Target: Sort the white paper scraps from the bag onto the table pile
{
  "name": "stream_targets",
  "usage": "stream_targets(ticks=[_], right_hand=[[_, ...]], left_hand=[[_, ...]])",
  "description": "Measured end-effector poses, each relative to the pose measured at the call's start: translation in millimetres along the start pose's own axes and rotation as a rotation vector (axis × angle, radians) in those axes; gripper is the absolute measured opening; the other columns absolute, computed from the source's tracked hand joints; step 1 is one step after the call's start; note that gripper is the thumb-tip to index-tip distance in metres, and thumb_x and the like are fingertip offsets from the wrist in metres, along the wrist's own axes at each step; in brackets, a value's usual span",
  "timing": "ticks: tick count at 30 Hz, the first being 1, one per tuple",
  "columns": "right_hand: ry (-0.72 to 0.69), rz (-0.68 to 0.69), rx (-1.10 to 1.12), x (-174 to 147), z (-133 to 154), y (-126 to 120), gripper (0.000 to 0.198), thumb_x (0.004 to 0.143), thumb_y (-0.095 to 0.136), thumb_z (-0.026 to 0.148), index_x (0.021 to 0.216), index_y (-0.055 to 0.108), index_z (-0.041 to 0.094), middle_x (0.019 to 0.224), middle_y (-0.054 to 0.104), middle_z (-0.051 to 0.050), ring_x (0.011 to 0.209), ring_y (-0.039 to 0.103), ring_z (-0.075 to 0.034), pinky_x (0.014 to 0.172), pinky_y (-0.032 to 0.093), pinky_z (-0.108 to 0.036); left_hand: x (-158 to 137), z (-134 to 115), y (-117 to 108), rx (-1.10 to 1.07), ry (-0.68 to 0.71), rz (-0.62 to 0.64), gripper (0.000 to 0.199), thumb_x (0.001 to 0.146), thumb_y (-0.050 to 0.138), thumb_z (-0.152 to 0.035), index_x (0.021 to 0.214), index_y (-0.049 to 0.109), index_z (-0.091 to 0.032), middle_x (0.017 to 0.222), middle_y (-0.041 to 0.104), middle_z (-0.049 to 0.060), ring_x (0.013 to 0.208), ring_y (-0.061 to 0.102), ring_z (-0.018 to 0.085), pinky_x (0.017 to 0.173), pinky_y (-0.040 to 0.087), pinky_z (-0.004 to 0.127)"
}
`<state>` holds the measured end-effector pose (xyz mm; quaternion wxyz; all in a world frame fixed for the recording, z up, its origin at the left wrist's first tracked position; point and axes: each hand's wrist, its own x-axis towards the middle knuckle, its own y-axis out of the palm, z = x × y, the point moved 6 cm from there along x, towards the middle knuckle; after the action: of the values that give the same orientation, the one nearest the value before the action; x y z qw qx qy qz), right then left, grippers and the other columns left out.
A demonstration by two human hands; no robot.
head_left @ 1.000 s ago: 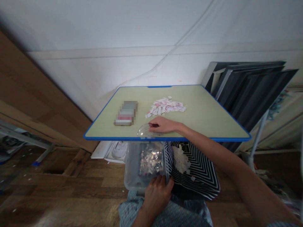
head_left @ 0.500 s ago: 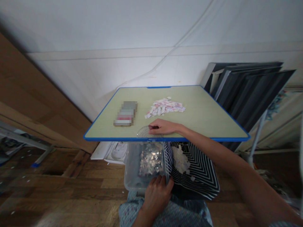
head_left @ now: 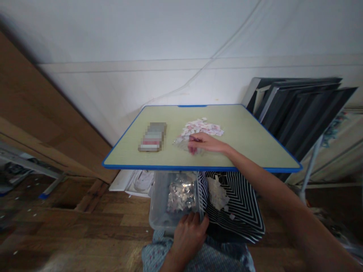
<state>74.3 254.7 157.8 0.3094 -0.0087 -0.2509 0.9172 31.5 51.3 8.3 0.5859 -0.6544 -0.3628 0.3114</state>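
Note:
My right hand (head_left: 202, 142) is closed on a clear, half-round piece of plastic that looks like a protractor (head_left: 180, 141). It is over the green tabletop (head_left: 246, 151), at the near edge of a loose pile of small paper scraps (head_left: 205, 126), mostly white and pinkish. The hand partly covers it. Low in view, my left hand (head_left: 189, 230) has its fingers curled over the near right rim of a clear plastic box (head_left: 159, 211). Inside the box, more small scraps (head_left: 181, 194) are heaped, some catching the light.
A pixelated oblong object (head_left: 153, 136) lies left on the tabletop. Beneath the table, a black-and-white striped bag (head_left: 244, 207) carries pale scraps (head_left: 218, 194) beside the box. Dark flat panels (head_left: 300, 105) lean on the right; a cardboard sheet (head_left: 42, 102) stands left.
My right hand has moved away from the table's near edge towards the scrap pile, carrying the clear protractor. My left hand stays at the box rim.

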Motion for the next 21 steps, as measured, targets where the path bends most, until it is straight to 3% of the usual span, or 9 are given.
stream_targets(ticks=[5,8,10,14,21], right_hand=[[0.018,-0.333,0.051,-25.7,-16.1,-69.9,0.028,0.077,0.050,0.044,0.077,0.043,0.017,0.074,0.062,-0.003,0.053,0.056,-0.008,0.051,0.044,-0.023],[0.041,-0.618,0.018,-46.2,-37.4,-104.4,0.028,0.074,0.053,0.043,0.073,0.042,0.017,0.066,0.058,0.001,0.043,0.048,-0.005,0.040,0.035,-0.019],[0.071,-0.703,-0.039,-54.4,-48.2,-114.7,0.026,0.071,0.057,0.040,0.070,0.045,0.016,0.059,0.053,0.003,0.039,0.041,-0.004,0.037,0.029,-0.018],[0.105,-0.768,-0.129,-60.0,-52.6,-121.0,0.023,0.066,0.059,0.035,0.069,0.051,0.014,0.056,0.052,0.003,0.039,0.036,-0.003,0.037,0.026,-0.019],[0.128,-0.722,-0.365,-62.6,-45.4,-119.0,0.022,0.063,0.060,0.033,0.068,0.060,0.012,0.062,0.056,-0.001,0.050,0.042,-0.007,0.043,0.029,-0.020]], left_hand=[[0.6,0.8,-0.8,-0.007,-0.015,0.025,0.036,0.076,0.055,-0.018,0.111,0.047,-0.020,0.087,0.057,0.006,0.080,0.054,0.022,0.066,0.045,0.032],[0.7,1.0,-2.1,-0.002,-0.017,0.031,0.036,0.076,0.056,-0.018,0.111,0.047,-0.020,0.088,0.057,0.006,0.080,0.054,0.022,0.067,0.045,0.033],[0.5,0.5,-2.7,-0.001,-0.010,0.032,0.036,0.076,0.056,-0.018,0.111,0.048,-0.020,0.088,0.057,0.006,0.080,0.053,0.022,0.067,0.045,0.034],[-0.3,0.7,-3.4,-0.001,-0.018,0.034,0.037,0.075,0.056,-0.016,0.111,0.048,-0.019,0.087,0.057,0.006,0.079,0.054,0.022,0.067,0.046,0.033],[-0.4,0.3,-4.8,0.001,-0.024,0.012,0.037,0.075,0.058,-0.017,0.111,0.049,-0.020,0.087,0.057,0.006,0.079,0.054,0.022,0.067,0.046,0.033]])
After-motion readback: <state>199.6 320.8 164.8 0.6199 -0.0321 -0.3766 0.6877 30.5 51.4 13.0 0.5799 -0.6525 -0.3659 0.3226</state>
